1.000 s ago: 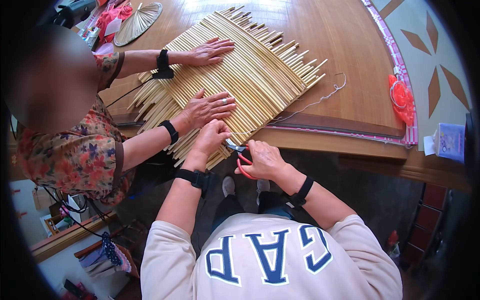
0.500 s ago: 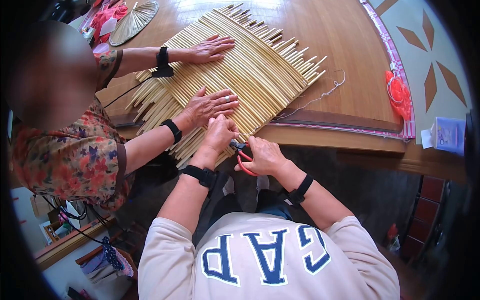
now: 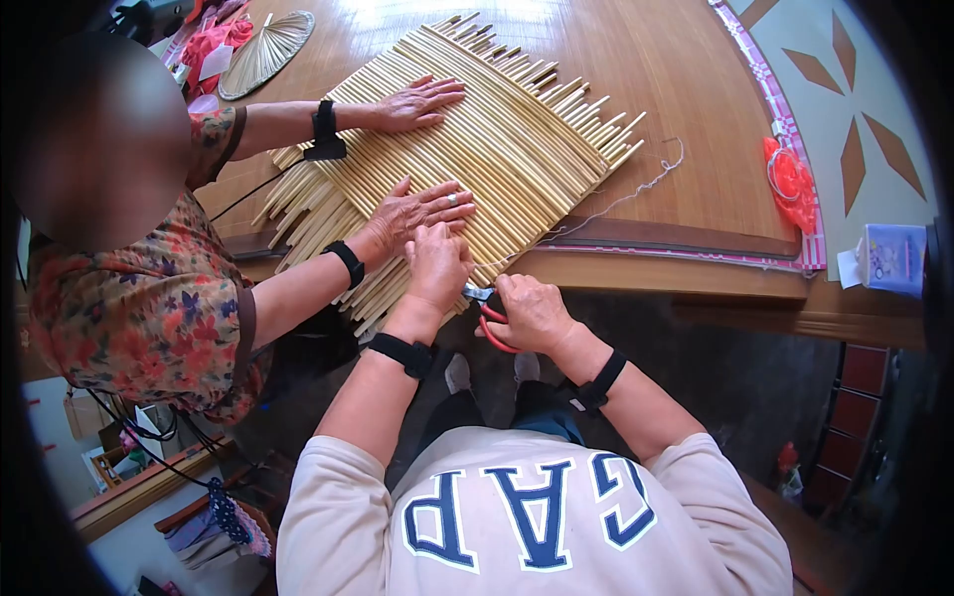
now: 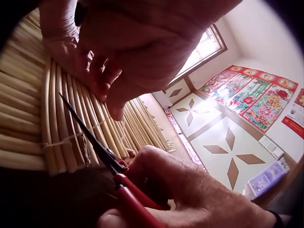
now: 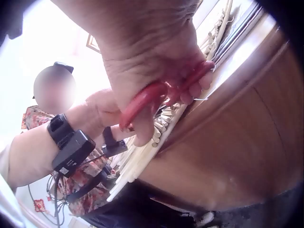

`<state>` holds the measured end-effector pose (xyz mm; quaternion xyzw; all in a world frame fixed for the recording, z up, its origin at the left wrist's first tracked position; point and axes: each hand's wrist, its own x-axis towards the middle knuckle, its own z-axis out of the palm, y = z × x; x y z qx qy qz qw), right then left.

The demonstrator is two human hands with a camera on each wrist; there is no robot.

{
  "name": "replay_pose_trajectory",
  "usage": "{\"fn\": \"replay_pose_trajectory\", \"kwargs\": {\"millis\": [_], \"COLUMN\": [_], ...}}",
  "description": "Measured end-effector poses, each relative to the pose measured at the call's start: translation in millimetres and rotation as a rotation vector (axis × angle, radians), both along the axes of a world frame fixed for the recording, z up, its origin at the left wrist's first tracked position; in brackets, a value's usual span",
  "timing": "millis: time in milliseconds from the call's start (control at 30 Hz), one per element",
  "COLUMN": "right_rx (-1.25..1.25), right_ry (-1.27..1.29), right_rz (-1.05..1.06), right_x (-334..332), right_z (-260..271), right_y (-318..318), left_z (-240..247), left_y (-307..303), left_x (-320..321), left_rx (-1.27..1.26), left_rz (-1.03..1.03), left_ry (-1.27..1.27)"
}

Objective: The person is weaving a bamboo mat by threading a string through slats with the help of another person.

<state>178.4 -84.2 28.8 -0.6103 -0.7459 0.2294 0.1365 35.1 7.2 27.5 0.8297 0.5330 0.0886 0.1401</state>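
Note:
Thin pale sticks form a mat [image 3: 497, 169], joined near its edge by white string [image 4: 64, 140]. My left hand [image 3: 437, 266] is at the mat's near corner, fingers curled; in the left wrist view its fingertips [image 4: 115, 110] pinch at the string, though the contact is partly hidden. Close on its right, my right hand [image 3: 537, 310] grips red-handled scissors [image 3: 495, 330]. Their dark blades [image 4: 88, 133] lie over the stick ends in the left wrist view. In the right wrist view my fingers curl through the red handles [image 5: 147, 102].
Another person's two hands [image 3: 419, 104] [image 3: 422, 214] lie flat on the mat from the left. Loose string [image 3: 646, 187] trails over the wooden table [image 3: 696, 129]. A red bag [image 3: 792, 184] and tissue pack [image 3: 892, 260] stand right; a round fan [image 3: 266, 55] lies at back left.
My left hand has moved slightly up and right, from the string beside the mat's corner onto its edge. My right hand has shifted slightly right with the scissors. The other person's hands stay nearly still.

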Motion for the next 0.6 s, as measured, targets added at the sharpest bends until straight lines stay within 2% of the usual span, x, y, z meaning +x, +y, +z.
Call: {"fn": "replay_pose_trajectory", "kwargs": {"millis": [67, 100, 167, 200, 300, 367, 433, 467, 500, 567, 600], "right_rx": [0.026, 0.019, 0.014, 0.006, -0.003, -0.003, -0.083, -0.082, -0.150, -0.222, -0.264], "right_ry": [-0.019, -0.005, 0.008, 0.040, 0.101, 0.135, 0.228, 0.230, 0.273, 0.316, 0.352], "right_rz": [-0.004, -0.005, -0.008, 0.009, 0.024, 0.026, -0.005, -0.003, -0.018, -0.040, -0.051], "right_x": [0.6, -0.1, -0.3, -0.1, 1.2, 2.7, 4.8, 6.2, 7.8, 10.3, 10.3], "right_z": [2.7, 2.1, 0.1, -1.0, -8.1, -13.6, -17.7, -19.7, -21.0, -27.0, -32.3], "right_y": [0.2, 1.1, 1.8, 1.7, -0.3, -3.8, -6.2, -7.0, -8.1, -10.2, -11.4], "left_z": [-8.3, -9.2, -11.9, -10.4, -7.3, -13.4, -18.8, -20.7, -18.8, -14.5, -13.4], "left_y": [8.6, 12.7, 19.5, 22.9, 28.1, 26.5, 20.6, 18.0, 12.0, -3.7, -12.1], "left_x": [-5.0, -7.0, -10.1, -10.6, -12.2, -15.2, -24.5, -32.4, -37.5, -45.7, -48.8], "left_rx": [-0.171, -0.166, -0.339, -0.279, -0.396, -0.370, -0.158, -0.308, -0.307, -0.394, -0.599], "left_rz": [-0.103, -0.104, -0.155, -0.190, -0.094, -0.057, 0.046, 0.166, 0.166, 0.296, 0.304], "left_ry": [-0.179, -0.179, -0.232, -0.257, -0.252, -0.247, -0.508, -0.589, -0.588, -0.910, -1.028]}}
